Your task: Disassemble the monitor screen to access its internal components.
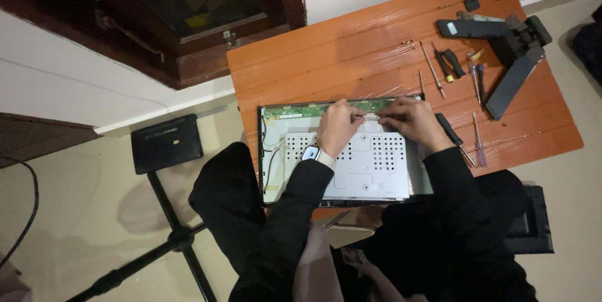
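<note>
Working at the far edge of the opened monitor panel (342, 151), which lies face down on the orange surface (351, 57), both hands pinch a flat ribbon cable (370, 116) beside the green circuit strip (295, 111): the left hand (338, 127) and right hand (411, 121) are closed on it from either side. The back cover is already off, exposing the perforated metal shield (370, 164), which remains in place. Screwdrivers (461, 67) and the detached stand (508, 48) lie well apart, to the right.
</note>
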